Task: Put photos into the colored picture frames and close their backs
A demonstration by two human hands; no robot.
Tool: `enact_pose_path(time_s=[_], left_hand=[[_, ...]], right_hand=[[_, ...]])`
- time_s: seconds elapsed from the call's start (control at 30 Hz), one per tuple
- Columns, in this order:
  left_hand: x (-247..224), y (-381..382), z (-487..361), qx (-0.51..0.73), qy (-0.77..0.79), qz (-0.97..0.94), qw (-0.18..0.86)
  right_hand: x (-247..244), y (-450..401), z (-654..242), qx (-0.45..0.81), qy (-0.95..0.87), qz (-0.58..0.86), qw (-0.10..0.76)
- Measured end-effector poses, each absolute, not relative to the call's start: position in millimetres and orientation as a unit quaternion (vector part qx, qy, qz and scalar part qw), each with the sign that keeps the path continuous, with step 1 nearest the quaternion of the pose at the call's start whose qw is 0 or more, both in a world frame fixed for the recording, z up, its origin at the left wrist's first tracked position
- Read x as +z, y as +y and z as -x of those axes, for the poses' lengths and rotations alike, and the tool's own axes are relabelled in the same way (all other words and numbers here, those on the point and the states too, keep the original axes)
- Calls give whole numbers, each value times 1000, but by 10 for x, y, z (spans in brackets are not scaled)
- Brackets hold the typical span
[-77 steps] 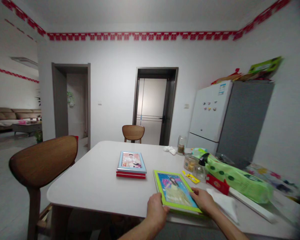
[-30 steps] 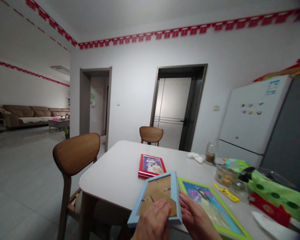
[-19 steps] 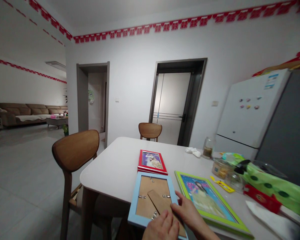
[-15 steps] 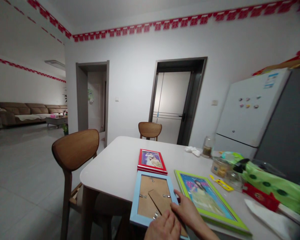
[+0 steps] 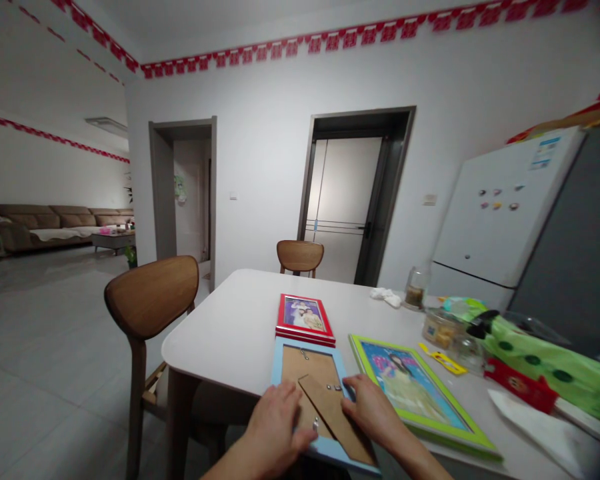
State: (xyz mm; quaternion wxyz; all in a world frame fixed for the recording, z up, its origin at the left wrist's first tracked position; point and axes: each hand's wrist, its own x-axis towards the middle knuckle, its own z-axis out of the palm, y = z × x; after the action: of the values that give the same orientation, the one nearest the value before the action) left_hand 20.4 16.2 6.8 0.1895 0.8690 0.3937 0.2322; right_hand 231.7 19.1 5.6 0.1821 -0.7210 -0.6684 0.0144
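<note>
A light-blue photo frame lies face down at the near table edge, its brown backing board and slanted stand leg showing. Small metal clips hold to the board at the top, right and bottom; the left one is covered by my left hand. That hand rests over the frame's left side, fingers stretched out and thumb apart near the bottom clip. My right hand grips the frame's right edge, fingertips by the right clip. Beyond lies a red photo frame, and to the right a green photo frame, both face up.
On the table's right side are a glass jar, crumpled tissue, a food tub, a yellow packet and a green spotted bag. Wooden chairs stand at the left and the far side.
My left hand has moved from the bottom of the stand leg to the blue frame's left side. The right hand stays at the right edge, slightly shifted.
</note>
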Motion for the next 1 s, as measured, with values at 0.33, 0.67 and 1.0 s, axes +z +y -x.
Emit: enact_pose_path(time_s=[0.33,0.67,1.0], left_hand=[[9,438,-104,267,457,-812,246],[-138,482,-127,294,483,-783,258],[-142,464,-145,293,480,-796,223]], right_hand=[[120,371,-2262,-21,-668,730,147],[59,350,-1758,8,-743,624,242],[-33,522,-1461,13,-750,616,239]])
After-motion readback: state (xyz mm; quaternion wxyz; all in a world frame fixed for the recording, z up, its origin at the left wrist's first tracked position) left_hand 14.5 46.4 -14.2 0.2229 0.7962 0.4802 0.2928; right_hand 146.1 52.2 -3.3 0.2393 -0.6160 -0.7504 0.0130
